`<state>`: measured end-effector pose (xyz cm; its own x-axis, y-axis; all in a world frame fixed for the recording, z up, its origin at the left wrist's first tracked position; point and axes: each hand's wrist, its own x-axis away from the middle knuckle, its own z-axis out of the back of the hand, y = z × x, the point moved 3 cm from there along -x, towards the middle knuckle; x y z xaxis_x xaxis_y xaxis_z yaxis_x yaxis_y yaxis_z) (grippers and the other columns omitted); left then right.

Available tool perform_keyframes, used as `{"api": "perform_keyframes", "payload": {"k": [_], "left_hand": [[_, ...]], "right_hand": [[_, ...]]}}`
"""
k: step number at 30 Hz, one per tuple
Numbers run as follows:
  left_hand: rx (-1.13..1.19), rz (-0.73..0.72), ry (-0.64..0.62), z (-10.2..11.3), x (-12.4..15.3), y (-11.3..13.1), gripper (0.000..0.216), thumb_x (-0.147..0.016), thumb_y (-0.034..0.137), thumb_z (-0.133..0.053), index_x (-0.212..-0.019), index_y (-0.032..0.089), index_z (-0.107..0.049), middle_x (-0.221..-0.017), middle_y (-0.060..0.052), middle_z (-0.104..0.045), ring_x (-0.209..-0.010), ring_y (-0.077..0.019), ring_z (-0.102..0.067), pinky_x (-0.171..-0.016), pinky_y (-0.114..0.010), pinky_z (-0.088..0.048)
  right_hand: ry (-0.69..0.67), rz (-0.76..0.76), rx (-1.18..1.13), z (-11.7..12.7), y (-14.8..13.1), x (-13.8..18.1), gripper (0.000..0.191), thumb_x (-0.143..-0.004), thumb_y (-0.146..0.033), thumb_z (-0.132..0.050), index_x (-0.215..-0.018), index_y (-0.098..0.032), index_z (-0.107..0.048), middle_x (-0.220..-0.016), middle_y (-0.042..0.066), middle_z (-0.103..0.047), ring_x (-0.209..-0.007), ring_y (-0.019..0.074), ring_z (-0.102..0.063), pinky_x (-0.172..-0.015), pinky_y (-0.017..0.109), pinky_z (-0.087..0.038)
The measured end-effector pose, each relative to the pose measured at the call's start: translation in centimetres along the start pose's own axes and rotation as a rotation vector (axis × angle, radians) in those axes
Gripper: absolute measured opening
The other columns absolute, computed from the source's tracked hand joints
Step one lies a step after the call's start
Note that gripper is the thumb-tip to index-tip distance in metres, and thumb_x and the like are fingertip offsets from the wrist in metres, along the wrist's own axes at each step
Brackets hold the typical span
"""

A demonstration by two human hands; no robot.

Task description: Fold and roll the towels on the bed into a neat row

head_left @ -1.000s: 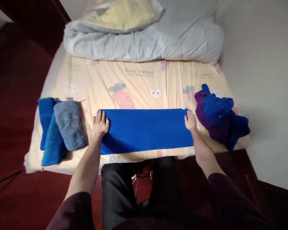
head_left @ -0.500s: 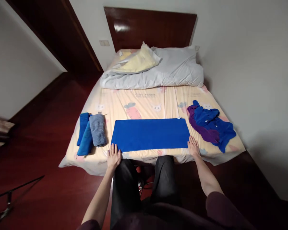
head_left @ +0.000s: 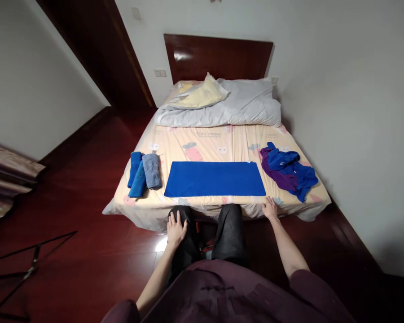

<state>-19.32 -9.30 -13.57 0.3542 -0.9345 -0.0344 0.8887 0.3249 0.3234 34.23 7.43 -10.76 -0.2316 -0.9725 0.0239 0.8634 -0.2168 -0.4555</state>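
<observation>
A blue towel (head_left: 215, 179) lies flat as a long rectangle near the foot of the bed, a small white tag at its far right edge. My left hand (head_left: 177, 228) rests open on my left knee, fingers spread, just short of the towel. Beside the towel's near right corner, my right hand (head_left: 270, 208) lies on the bedsheet with its fingers stretched out, holding nothing. Left of the towel are rolled blue towels (head_left: 138, 179) and a rolled grey towel (head_left: 151, 171). To the right sits a crumpled heap of blue and purple towels (head_left: 289, 168).
The bed (head_left: 208, 139) has a carrot-and-rabbit patterned sheet. A grey quilt (head_left: 249, 105) and a pale yellow pillow (head_left: 205, 95) lie by the dark wooden headboard (head_left: 218, 58). A black metal stand (head_left: 30, 269) is on the floor at left, near a curtain (head_left: 6, 179).
My left hand has left the towel's near left corner and come back onto my knee. My right hand has shifted slightly off the towel's corner. The view has tilted up.
</observation>
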Motion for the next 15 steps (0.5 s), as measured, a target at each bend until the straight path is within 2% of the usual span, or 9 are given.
{"api": "perform_keyframes", "payload": {"k": [3,6,8,10,12,15], "left_hand": [[-0.006,-0.001,-0.019,0.4,0.1,0.2,0.074,-0.100,0.045,-0.046,-0.161,0.004,-0.037,-0.166,-0.032,-0.029,-0.153,-0.0460,-0.034,-0.119,-0.060,-0.038],[0.003,-0.002,-0.038,0.8,0.0,0.4,0.075,-0.100,0.045,-0.046,-0.161,0.004,-0.036,-0.167,-0.032,-0.028,-0.154,-0.0468,-0.033,-0.119,-0.061,-0.038],[0.015,0.002,-0.052,1.0,-0.1,0.5,0.075,-0.100,0.045,-0.046,-0.161,0.003,-0.035,-0.167,-0.033,-0.028,-0.154,-0.0470,-0.032,-0.118,-0.062,-0.037],[0.030,0.003,-0.058,1.1,-0.1,0.5,0.076,-0.099,0.045,-0.046,-0.162,0.004,-0.035,-0.167,-0.032,-0.028,-0.154,-0.0467,-0.032,-0.118,-0.063,-0.037],[0.044,-0.001,-0.051,1.1,0.0,0.5,0.076,-0.099,0.045,-0.046,-0.162,0.004,-0.035,-0.167,-0.032,-0.029,-0.154,-0.0461,-0.032,-0.118,-0.063,-0.037],[0.048,0.004,-0.043,1.1,0.2,0.5,0.075,-0.099,0.045,-0.046,-0.162,0.006,-0.034,-0.168,-0.030,-0.028,-0.155,-0.0452,-0.031,-0.119,-0.062,-0.036]], "right_hand": [[0.074,-0.063,-0.202,-0.5,-3.0,2.1,0.055,-0.084,-0.029,-0.052,-0.136,-0.014,-0.066,-0.149,0.019,-0.061,-0.148,0.0328,-0.047,-0.126,0.050,-0.033],[0.044,-0.178,-0.558,-2.7,-6.8,4.6,0.040,-0.082,-0.033,-0.059,-0.117,-0.017,-0.072,-0.128,0.018,-0.073,-0.126,0.0326,-0.065,-0.115,0.049,-0.047],[-0.037,-0.242,-0.747,-4.9,-9.9,6.5,0.035,-0.083,-0.035,-0.064,-0.112,-0.018,-0.070,-0.108,0.014,-0.079,-0.099,0.0279,-0.075,-0.094,0.044,-0.060],[-0.171,-0.359,-1.090,-7.4,-13.2,8.4,0.035,-0.081,-0.034,-0.071,-0.111,-0.019,-0.067,-0.097,0.010,-0.080,-0.080,0.0222,-0.075,-0.078,0.036,-0.062],[-0.296,-0.440,-1.388,-9.4,-16.4,9.9,0.033,-0.077,-0.032,-0.079,-0.105,-0.020,-0.067,-0.094,0.007,-0.080,-0.073,0.0184,-0.074,-0.069,0.030,-0.060],[-0.410,-0.506,-1.603,-11.5,-20.1,11.3,0.028,-0.075,-0.027,-0.083,-0.096,-0.020,-0.066,-0.094,0.006,-0.081,-0.073,0.0168,-0.075,-0.067,0.026,-0.058]]}}
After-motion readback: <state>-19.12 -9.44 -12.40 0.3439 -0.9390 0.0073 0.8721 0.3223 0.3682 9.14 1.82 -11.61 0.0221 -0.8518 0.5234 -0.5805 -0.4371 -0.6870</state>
